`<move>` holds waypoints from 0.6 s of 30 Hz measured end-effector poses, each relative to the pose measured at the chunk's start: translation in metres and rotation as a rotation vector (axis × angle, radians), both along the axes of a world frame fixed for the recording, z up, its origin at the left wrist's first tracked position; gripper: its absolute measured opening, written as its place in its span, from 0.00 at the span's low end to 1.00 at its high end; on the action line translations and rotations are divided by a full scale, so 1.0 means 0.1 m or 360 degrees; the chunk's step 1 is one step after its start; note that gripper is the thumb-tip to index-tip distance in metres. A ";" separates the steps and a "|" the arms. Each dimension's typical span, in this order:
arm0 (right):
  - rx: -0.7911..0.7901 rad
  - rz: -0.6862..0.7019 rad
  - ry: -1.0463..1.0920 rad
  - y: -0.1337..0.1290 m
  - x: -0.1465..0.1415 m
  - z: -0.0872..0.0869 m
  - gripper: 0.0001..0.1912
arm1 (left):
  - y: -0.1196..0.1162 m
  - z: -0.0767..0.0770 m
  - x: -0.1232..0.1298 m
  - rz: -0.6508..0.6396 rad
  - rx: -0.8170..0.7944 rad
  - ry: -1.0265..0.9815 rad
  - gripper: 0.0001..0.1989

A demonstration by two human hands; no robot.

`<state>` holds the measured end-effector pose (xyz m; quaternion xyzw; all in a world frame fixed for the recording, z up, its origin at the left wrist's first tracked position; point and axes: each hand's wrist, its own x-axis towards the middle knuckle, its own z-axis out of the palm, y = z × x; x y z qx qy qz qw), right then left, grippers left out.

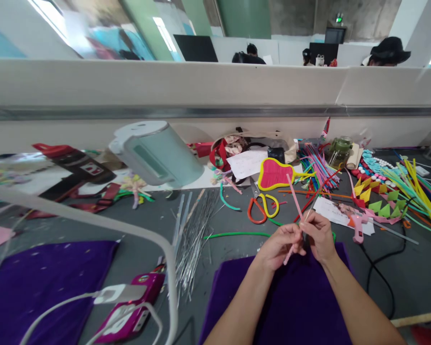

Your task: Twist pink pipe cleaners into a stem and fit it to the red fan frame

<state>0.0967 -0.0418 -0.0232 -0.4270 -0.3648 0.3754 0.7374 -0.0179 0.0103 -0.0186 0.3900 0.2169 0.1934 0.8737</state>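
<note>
A pink pipe cleaner [293, 194] slants between my two hands, its upper part rising above the fingers and a short end showing below. My left hand [282, 244] pinches its lower part. The fingers of my right hand [318, 235] are closed on it slightly higher, close beside the left fingertips. Both hands hover over dark purple cloth [280, 302]. A green pipe cleaner [237, 234] lies on the grey table behind my left hand. Scissors with orange and yellow handles [257, 211] rest farther back, near a yellow-framed pink paddle shape [275, 174].
Thin silvery wires [194, 244] lie left of the cloth. A pink glue gun [358, 225] with a black cord is on the right. Behind stand a kettle [158, 153] and a bottle [75, 165]. A white bar [129, 221] crosses the left foreground, near a magenta device [132, 306].
</note>
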 end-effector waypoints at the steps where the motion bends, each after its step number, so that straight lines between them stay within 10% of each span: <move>1: -0.0007 -0.0033 -0.0029 0.00 0.00 0.00 0.10 | 0.00 0.00 0.01 0.0033 0.0062 0.0043 0.18; 11: -0.0147 -0.0437 -0.0540 0.04 0.00 -0.04 0.09 | -0.07 0.03 0.04 0.0808 0.2029 0.0754 0.11; 18: -0.0138 -0.0296 -0.0435 0.05 0.02 -0.04 0.09 | -0.07 0.07 0.01 0.0723 0.1985 0.0690 0.12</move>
